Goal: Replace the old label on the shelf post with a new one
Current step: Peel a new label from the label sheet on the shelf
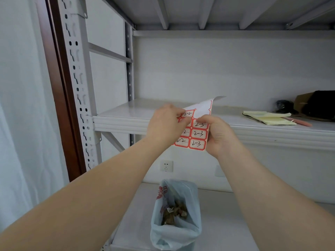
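Head view: both hands are raised in front of the middle shelf (125,113); between them is a label sheet (197,135) of red-bordered stickers handwritten "2-2" and "2-3". The right hand (220,135) grips the sheet's right edge, thumb pressed on the front; the left hand (165,122) pinches at the upper left of the sheet, apparently at the edge of one sticker, though its fingertips are hidden. The sheet's top corner curls backwards, showing white backing. The shelf post (79,87), perforated and grey, stands well apart to the left; no label can be made out on it. Below the hands an open plastic bag (176,229) holds crumpled scraps; a wall socket (166,166) lies behind; a yellow notepad (270,118) and a pen (301,122) rest on the shelf at right.

Judgement: the step in hand is probably peeling a new sticker. Risks: the sticker may tear if it is pulled sharply while the backing flexes; its adhesive side may fold onto itself or stick to the fingers; the wrong number may be lifted, since two codes sit side by side; a loose grip may let the sheet drop into the bag.
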